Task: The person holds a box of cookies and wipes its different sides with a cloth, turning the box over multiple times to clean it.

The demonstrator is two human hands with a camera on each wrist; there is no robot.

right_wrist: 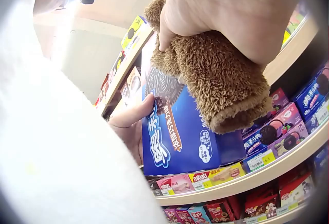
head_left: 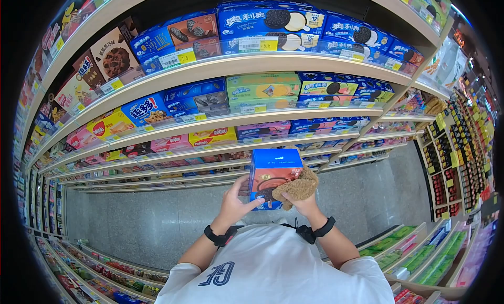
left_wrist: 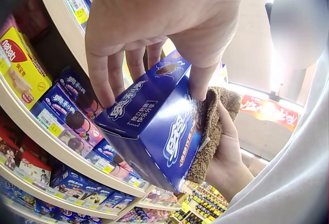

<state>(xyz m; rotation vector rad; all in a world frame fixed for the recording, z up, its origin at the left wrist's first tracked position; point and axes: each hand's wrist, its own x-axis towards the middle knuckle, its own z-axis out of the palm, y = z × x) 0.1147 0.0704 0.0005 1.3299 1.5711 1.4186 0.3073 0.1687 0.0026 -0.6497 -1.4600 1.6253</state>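
Upper shelf (head_left: 294, 61): lined with blue cookie boxes (head_left: 289, 20), brown box (head_left: 113, 55) to their left
Middle shelf (head_left: 294, 114): stocked with green box (head_left: 262, 89) between blue ones
Lower shelf (head_left: 220, 150): bearing yellow box (head_left: 212, 137) beside pink box (head_left: 170, 143)
Price tags (head_left: 186, 56): yellow, clipped along shelf fronts
Floor (head_left: 131, 215): grey, speckled
Banner (left_wrist: 270, 112): red, overhead

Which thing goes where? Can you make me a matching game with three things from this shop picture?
1. Yellow cardboard nabati box
2. Fluffy brown cloth
3. Blue cardboard cookie box nearest the white shirt

A. Gripped by the left hand
B. On a shelf
C. Bunched in the right hand

Right pairs: 1-B, 2-C, 3-A
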